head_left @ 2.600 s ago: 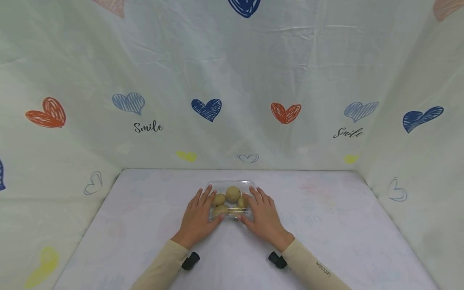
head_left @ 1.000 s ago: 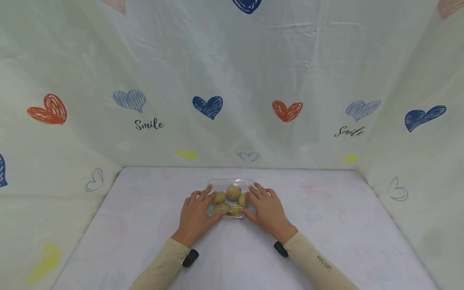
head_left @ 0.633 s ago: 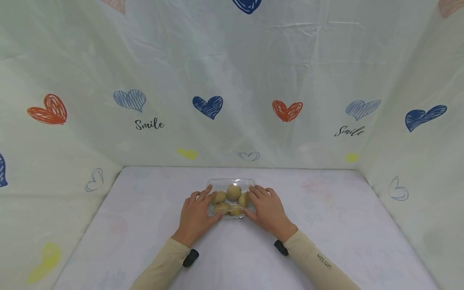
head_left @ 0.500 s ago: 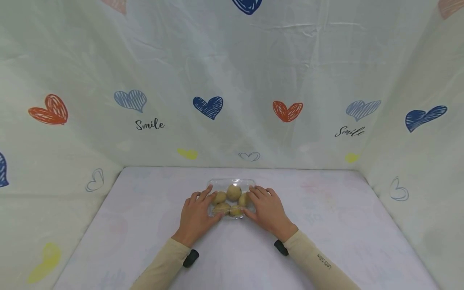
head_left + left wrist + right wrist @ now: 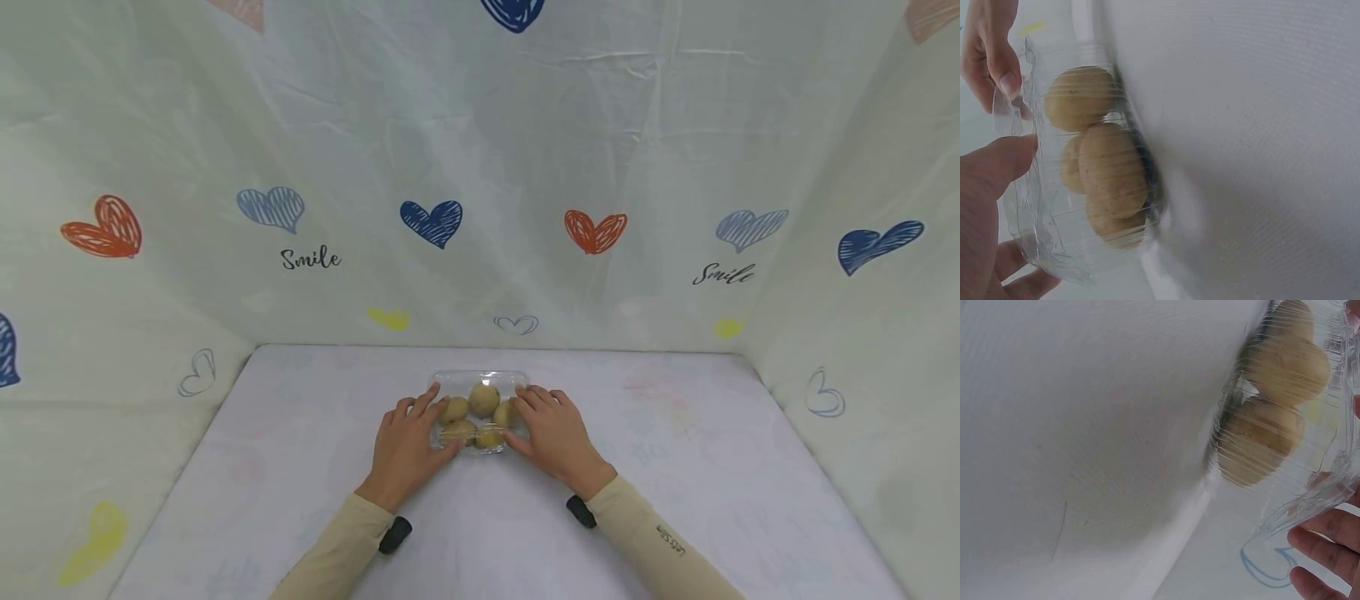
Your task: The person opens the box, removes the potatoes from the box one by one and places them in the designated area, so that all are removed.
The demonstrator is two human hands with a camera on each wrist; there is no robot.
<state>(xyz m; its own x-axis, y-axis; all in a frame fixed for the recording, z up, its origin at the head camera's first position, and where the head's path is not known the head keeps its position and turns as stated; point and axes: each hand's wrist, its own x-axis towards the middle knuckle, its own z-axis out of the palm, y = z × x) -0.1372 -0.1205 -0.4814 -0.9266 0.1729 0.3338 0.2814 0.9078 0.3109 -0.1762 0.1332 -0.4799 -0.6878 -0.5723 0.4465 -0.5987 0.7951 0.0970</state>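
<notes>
A clear plastic container (image 5: pixel 480 373) stands near the table's far edge with several round, yellow-brown potatoes (image 5: pixel 483 400) inside. My left hand (image 5: pixel 405 454) grips its left end, and my right hand (image 5: pixel 558 437) grips the right end. Both thumbs lie along the near rim, with the fingers spread over the sides. In the left wrist view, the left thumb (image 5: pixel 1013 156) presses the rim of the container (image 5: pixel 1054 240), beside the potatoes (image 5: pixel 1112 169). The right wrist view has the right fingers (image 5: pixel 1329 540) at the container's corner; part of that hand is cut off.
The table (image 5: pixel 480 533) has a white cover. White sheeting (image 5: pixel 510 150) printed with hearts and "Smile" rises behind it and at both sides. A black band piece (image 5: pixel 395 535) shows by the left sleeve, another (image 5: pixel 581 512) by the right sleeve.
Since the oldest frame, my right wrist has shifted slightly right and the fingers of both hands are more bent. The container has stayed in nearly the same place; the latest frames are almost alike.
</notes>
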